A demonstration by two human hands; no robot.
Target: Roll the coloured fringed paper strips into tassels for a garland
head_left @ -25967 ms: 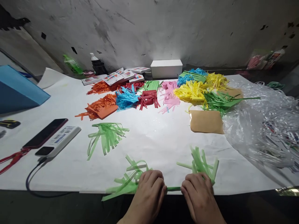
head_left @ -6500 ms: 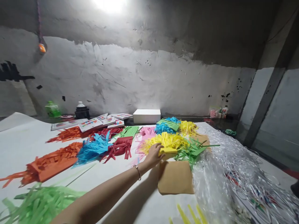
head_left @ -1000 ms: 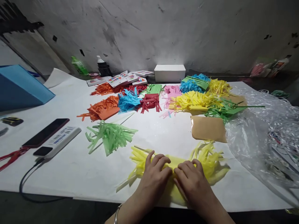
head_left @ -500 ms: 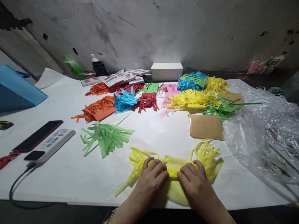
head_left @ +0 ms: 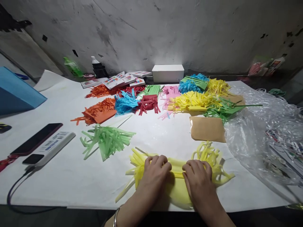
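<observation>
A sheet of yellow tissue paper (head_left: 178, 190) lies at the front edge of the table, with cut fringes spreading out at both its left and right ends. A rolled or folded band runs across its middle. My left hand (head_left: 155, 173) presses on the left part of this band, its fingers curled and close together. On the right part, my right hand (head_left: 199, 176) grips the band the same way, thumb toward the middle. Between the hands a short stretch of the band shows. The fingertips and the paper beneath them are partly hidden.
Beyond lie a light green fringe (head_left: 109, 140), orange fringes (head_left: 100, 110), a blue fringe (head_left: 126, 101) and yellow fringes (head_left: 193, 101). A brown packet (head_left: 207, 129) sits beside clear plastic (head_left: 243, 142). At left are a phone (head_left: 38, 138) and a white power bank (head_left: 50, 148); a white box (head_left: 168, 73) stands behind.
Both hands have shifted slightly away from me along the tissue paper, fingers more bent. The right fringe now spreads farther to the right. The view has moved a little.
</observation>
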